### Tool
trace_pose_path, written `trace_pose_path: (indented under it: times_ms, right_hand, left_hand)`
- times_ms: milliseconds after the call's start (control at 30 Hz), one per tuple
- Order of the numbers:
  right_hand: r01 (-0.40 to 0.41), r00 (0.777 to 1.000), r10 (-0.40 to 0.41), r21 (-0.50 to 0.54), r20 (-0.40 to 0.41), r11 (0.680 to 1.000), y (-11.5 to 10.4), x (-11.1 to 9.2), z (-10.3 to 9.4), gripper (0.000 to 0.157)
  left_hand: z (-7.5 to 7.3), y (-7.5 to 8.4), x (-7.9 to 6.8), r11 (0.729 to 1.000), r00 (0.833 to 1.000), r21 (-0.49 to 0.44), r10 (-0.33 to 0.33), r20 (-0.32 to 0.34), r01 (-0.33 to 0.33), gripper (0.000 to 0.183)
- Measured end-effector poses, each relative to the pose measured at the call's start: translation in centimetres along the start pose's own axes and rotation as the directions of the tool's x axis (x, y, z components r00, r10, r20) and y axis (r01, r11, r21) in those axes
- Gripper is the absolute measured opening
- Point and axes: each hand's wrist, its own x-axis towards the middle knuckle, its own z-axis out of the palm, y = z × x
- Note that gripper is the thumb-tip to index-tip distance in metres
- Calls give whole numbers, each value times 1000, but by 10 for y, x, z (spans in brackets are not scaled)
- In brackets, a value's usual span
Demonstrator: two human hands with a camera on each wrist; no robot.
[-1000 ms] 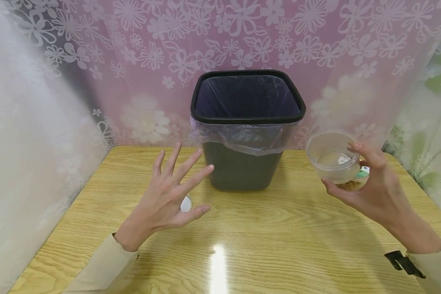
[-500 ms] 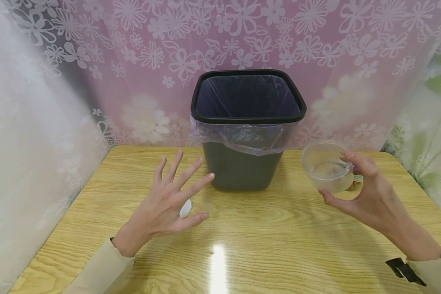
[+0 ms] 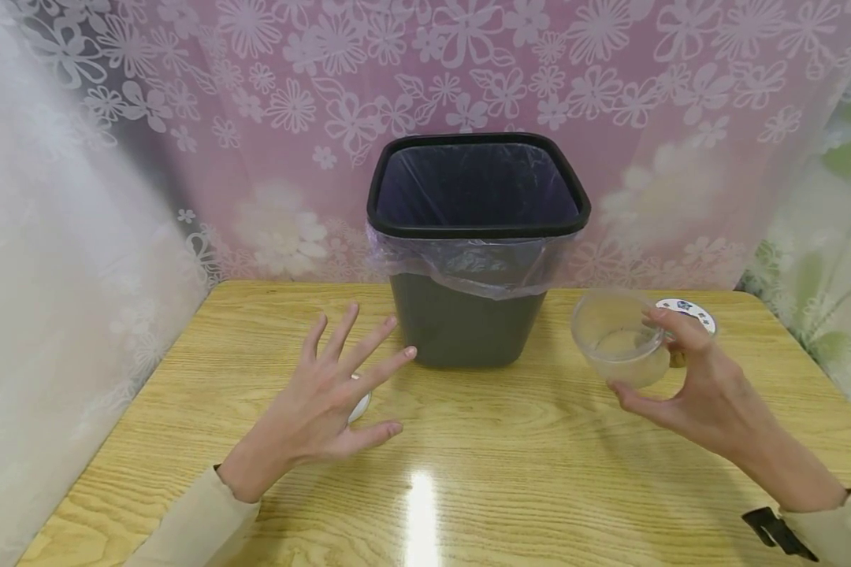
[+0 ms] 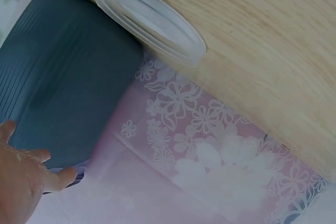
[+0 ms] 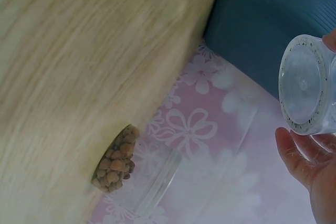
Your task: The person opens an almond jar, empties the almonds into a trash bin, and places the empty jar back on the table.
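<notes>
My right hand [image 3: 709, 394] holds the clear container [image 3: 620, 339] at its side, thumb below and fingertips at the rim, clear of the table [image 3: 503, 465]. Over the last second it has come down and leftward in the head view. In the right wrist view dark specks ring the container's base; I can't tell whether they lie inside or out.

My left hand [image 3: 319, 402] is spread wide, holding nothing. It has sunk slightly. Just beyond it, partly hidden by my fingers, lies a pale lid [image 3: 361, 404], where it was.

With the container shifted, the top of the jar [image 3: 700, 313] beyond my right hand now shows: white, with small blue marks. The right wrist view shows brown lumps [image 5: 116, 163] low in it.

The dark bin [image 3: 468, 327] stands between my hands and farther back, its liner [image 3: 492, 272] folded over the rim, unmoved.

I judge this to mean that the container is in transit, neither set down nor covered, that the left hand has no part in the hold, and that bin and jar are undisturbed.
</notes>
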Motion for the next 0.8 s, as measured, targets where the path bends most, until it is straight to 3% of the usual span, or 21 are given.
trace_pose_path:
  times_ms: [633, 800]
  right_hand:
    - [35, 999, -36, 64, 12, 997, -2, -10, 12, 88]
    - [43, 999, -43, 25, 30, 999, -3, -13, 15, 87]
  left_hand:
    - [7, 3, -10, 1000, 996, -13, -1, 86, 2, 75]
    - [9, 3, -13, 1000, 996, -3, 2, 90, -2, 75]
